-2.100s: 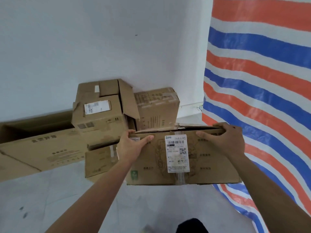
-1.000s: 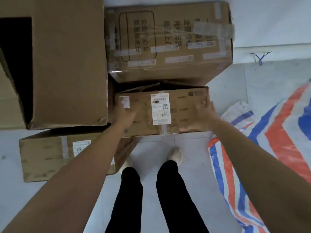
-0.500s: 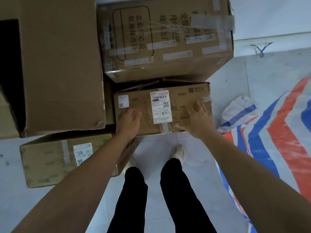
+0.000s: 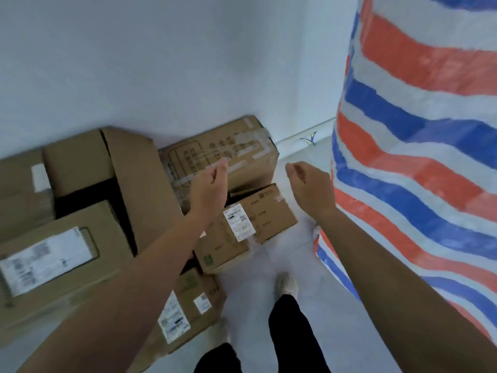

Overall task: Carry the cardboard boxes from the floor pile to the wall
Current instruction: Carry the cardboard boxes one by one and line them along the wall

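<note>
Two hands: left hand (image 4: pixel 211 191) and right hand (image 4: pixel 309 184) loosely curled, holding nothing, above the boxes
Task box: small brown cardboard box with white label (image 4: pixel 271 219) on pale floor (image 4: pixel 255 267), just before larger taped cardboard box (image 4: pixel 250 141) at white wall (image 4: pixel 188 63)
Right side: red-white-blue striped tarp (image 4: pixel 416 157)

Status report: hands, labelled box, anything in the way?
Left hand, right hand empty. Labelled box on floor before taped box. Striped tarp close right.

Bare floor (image 4: pixel 285 254) is left open between the boxes (image 4: pixel 250 157) and the striped tarp (image 4: pixel 416 157); the wall (image 4: pixel 188 63) base is blocked.
</note>
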`<state>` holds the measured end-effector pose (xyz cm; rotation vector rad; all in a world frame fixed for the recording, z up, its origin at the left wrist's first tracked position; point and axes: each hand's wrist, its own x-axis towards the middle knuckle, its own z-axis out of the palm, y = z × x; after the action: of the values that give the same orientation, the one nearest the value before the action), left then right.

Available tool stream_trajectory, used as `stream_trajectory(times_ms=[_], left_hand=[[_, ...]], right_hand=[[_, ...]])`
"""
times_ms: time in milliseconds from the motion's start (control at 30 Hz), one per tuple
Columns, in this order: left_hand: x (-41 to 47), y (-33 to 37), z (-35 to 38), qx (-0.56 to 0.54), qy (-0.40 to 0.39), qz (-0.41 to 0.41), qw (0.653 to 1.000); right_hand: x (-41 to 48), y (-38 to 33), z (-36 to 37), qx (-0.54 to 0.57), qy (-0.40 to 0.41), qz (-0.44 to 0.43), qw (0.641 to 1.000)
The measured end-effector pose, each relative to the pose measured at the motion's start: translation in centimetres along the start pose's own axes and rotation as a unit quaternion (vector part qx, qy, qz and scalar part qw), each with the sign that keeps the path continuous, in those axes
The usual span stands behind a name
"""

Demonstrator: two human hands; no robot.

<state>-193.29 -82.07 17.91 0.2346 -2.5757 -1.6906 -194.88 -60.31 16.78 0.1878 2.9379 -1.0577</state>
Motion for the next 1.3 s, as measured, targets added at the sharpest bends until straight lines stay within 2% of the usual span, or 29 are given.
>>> stream_trajectory(times_ms=[100, 200, 333, 467, 567, 633, 800, 867, 933, 1000, 1133, 1300], left_hand=[[-2.8, 3.7, -0.7, 0.029, -0.026, 0.07, 0.997], [-6.2, 8.7, -0.2, 0.053, -0.084, 0.123, 0.987], [-11.9, 19.0, 2.0, 0.097, -0.139, 0.222, 0.96], [-20.2, 28.9, 5.1, 0.021, -0.161, 0.362, 0.918], [-30.0, 35.1, 7.4, -0.028, -0.209, 0.42, 0.883], [-38.1, 37.2, 8.9, -0.056, -0.247, 0.454, 0.854], [-60.7, 37.9, 13.2, -0.088, -0.366, 0.484, 0.79], [-70.6, 37.6, 15.4, -0.11, -0.419, 0.506, 0.746], [-78.7, 37.4, 16.5, -0.126, -0.465, 0.504, 0.717], [-86.2, 37.4, 16.9, -0.129, -0.503, 0.506, 0.688], [-98.5, 38.2, 18.2, -0.147, -0.551, 0.519, 0.636], [-113.4, 36.5, 22.6, -0.139, -0.619, 0.521, 0.571]], right_hand=[[-6.4, -1.4, -4.1, 0.003, 0.04, 0.049, 0.998], [-13.6, -2.4, -8.7, -0.044, 0.084, 0.085, 0.992], [-22.1, -2.9, -17.4, -0.068, 0.171, 0.14, 0.973], [-32.4, -3.1, -27.9, -0.089, 0.28, 0.167, 0.941], [-43.0, -1.9, -34.2, -0.086, 0.381, 0.181, 0.903], [-51.5, -0.3, -36.5, -0.087, 0.415, 0.214, 0.88], [-75.3, 4.4, -38.7, -0.112, 0.458, 0.313, 0.824], [-85.4, 6.5, -39.0, -0.113, 0.503, 0.362, 0.776], [-93.3, 8.0, -39.3, -0.1, 0.535, 0.41, 0.732], [-100.4, 9.2, -39.6, -0.098, 0.551, 0.444, 0.7], [-111.6, 11.5, -40.9, -0.114, 0.571, 0.462, 0.669], [-126.0, 15.9, -40.4, -0.076, 0.619, 0.515, 0.587]])
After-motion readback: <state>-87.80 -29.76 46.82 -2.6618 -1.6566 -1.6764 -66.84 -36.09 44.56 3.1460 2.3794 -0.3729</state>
